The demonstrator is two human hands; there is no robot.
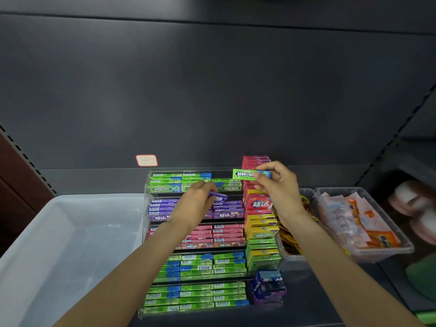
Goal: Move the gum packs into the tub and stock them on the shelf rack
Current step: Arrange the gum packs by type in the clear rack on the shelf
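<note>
Stocking under way: our right hand (271, 179) pinches a green gum pack (245, 174) above the clear shelf rack (147, 185); our left hand (195, 201) grips a purple pack (219, 197) at its second tier. The white tub (59, 232) sits alongside. Next, we judge, each pack must drop flat into its matching row

The white translucent plastic tub (70, 232) runs off the left and bottom edges, so its near wall is out of sight. The left hand (193, 204) and forearm cover part of the purple and pink rows in the clear acrylic tiered rack (147, 197). The right hand (276, 182) hides the blue end of the green Doublemint gum pack (244, 174). Print on the small red-bordered label (146, 160) is too blurred to read. Rounded pink and white shapes (415, 204) at right are out of focus.
</note>
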